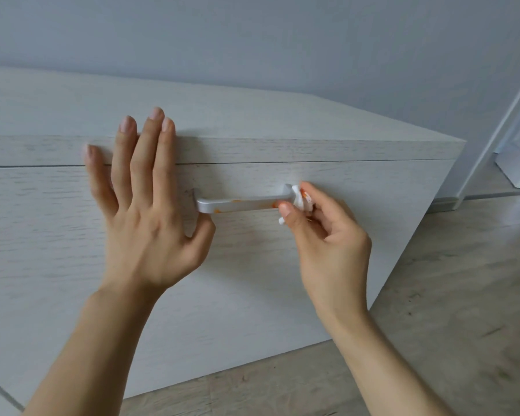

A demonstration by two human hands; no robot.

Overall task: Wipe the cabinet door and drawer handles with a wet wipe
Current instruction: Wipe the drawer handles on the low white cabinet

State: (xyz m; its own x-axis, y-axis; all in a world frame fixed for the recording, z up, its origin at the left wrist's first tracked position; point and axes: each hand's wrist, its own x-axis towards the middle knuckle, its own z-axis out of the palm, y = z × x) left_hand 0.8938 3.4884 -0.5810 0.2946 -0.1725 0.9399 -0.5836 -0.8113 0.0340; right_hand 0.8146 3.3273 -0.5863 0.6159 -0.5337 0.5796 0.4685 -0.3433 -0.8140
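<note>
Orange smears are streaking the stiff metal handle (240, 202); right hand (321, 235) is pinching a soft, bunched wipe (300, 199) at its end, left hand (144, 205) is pressing flat, fingers straight, against the drawer front (57, 235).

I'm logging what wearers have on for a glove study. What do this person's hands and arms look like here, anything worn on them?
Both arms are bare to the frame's edge: no sleeves, gloves, watch or bracelet in view. The left hand and the right hand show no rings on the visible fingers. The fingernails are short and unpainted. No cables or markings appear on either arm.
</note>
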